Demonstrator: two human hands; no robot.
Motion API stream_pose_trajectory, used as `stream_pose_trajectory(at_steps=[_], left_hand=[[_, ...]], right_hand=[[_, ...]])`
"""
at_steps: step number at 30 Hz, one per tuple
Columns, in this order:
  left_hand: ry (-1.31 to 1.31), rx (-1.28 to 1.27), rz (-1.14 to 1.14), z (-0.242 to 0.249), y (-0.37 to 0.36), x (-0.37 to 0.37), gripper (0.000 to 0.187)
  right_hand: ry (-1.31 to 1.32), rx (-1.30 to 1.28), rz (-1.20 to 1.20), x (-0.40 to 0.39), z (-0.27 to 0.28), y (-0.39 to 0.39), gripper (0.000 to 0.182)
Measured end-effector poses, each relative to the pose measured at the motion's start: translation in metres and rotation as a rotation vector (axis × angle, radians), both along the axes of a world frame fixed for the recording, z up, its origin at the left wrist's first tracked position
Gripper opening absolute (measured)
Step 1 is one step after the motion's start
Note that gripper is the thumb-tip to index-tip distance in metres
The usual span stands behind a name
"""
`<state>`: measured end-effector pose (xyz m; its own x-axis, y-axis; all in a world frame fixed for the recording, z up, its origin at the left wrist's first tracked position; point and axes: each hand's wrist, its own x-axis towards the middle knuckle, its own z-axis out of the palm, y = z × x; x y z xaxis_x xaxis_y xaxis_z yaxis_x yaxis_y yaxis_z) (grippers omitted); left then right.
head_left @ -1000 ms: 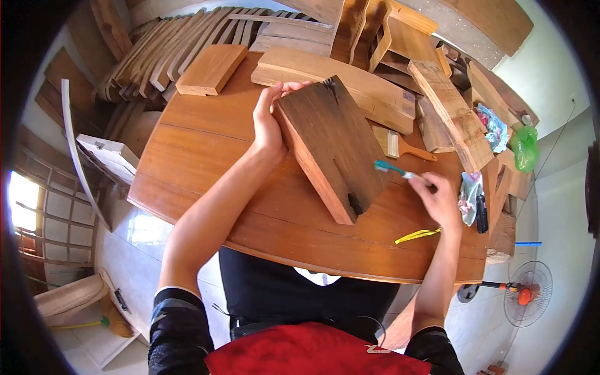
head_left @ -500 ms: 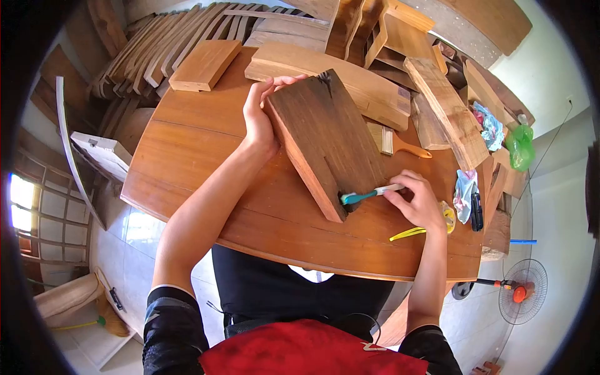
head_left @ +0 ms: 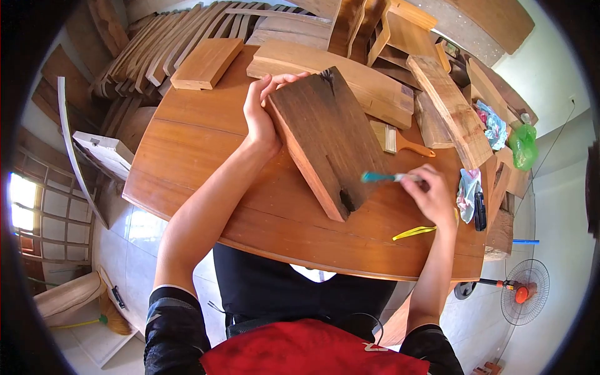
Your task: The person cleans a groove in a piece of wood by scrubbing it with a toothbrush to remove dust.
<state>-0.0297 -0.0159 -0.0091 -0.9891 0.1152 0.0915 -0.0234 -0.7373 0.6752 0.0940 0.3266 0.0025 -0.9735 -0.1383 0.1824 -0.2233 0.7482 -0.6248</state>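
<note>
A thick dark-faced wooden block is held tilted over the table, with a reddish side face and dark hollows at its top and lower corners. My left hand grips its upper left edge, some fingers hidden behind it. In my right hand is a toothbrush with a teal head, blurred by motion. Its bristle end is raised away from the lower hollow, near the block's right edge. Under the right wrist lies a yellow strap, partly covered.
On the wooden table lie a flat paintbrush, a light block, a long board and a rough plank. To the right are a cloth, a black tool and a green plastic bag.
My right hand has lifted the toothbrush up and to the right, out of the block's lower hollow. The left hand and the block stay nearly in place.
</note>
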Motion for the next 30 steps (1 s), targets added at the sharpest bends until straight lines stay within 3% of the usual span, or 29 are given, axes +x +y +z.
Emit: stream_pose_trajectory(at_steps=[2, 4, 6, 7, 8, 10, 13, 21, 24, 30], left_hand=[[-0.007, 0.0, -0.007, 0.001, -0.001, 0.003, 0.048], [-0.008, 0.013, -0.014, 0.003, 0.002, 0.001, 0.048], [-0.029, 0.035, -0.008, 0.003, 0.002, 0.002, 0.048], [-0.023, 0.03, -0.003, 0.003, 0.002, 0.002, 0.047], [-0.017, 0.024, 0.002, 0.003, 0.002, 0.002, 0.047], [-0.003, -0.002, 0.004, 0.005, 0.001, 0.002, 0.047], [0.01, -0.022, -0.006, 0.002, 0.001, 0.003, 0.048], [0.021, 0.001, -0.016, 0.002, 0.001, 0.001, 0.048], [0.024, -0.022, -0.014, 0.004, 0.001, 0.003, 0.048], [0.019, -0.028, 0.001, 0.002, 0.001, 0.001, 0.048]], right_hand=[[0.041, 0.096, -0.214, -0.002, -0.004, 0.013, 0.026], [0.043, 0.045, -0.181, -0.001, -0.002, 0.005, 0.027], [-0.059, -0.01, 0.032, -0.001, 0.0, -0.011, 0.028], [0.14, 0.145, 0.159, -0.002, -0.005, -0.017, 0.028], [0.082, 0.119, 0.192, -0.001, -0.001, -0.024, 0.029], [-0.053, -0.001, 0.112, -0.001, 0.003, -0.021, 0.032], [-0.011, 0.081, -0.186, -0.002, 0.0, -0.002, 0.04], [0.126, 0.092, -0.03, -0.003, -0.008, -0.021, 0.052], [-0.067, 0.046, -0.062, -0.005, -0.007, -0.013, 0.052], [-0.007, 0.078, -0.062, -0.003, -0.01, -0.012, 0.05]])
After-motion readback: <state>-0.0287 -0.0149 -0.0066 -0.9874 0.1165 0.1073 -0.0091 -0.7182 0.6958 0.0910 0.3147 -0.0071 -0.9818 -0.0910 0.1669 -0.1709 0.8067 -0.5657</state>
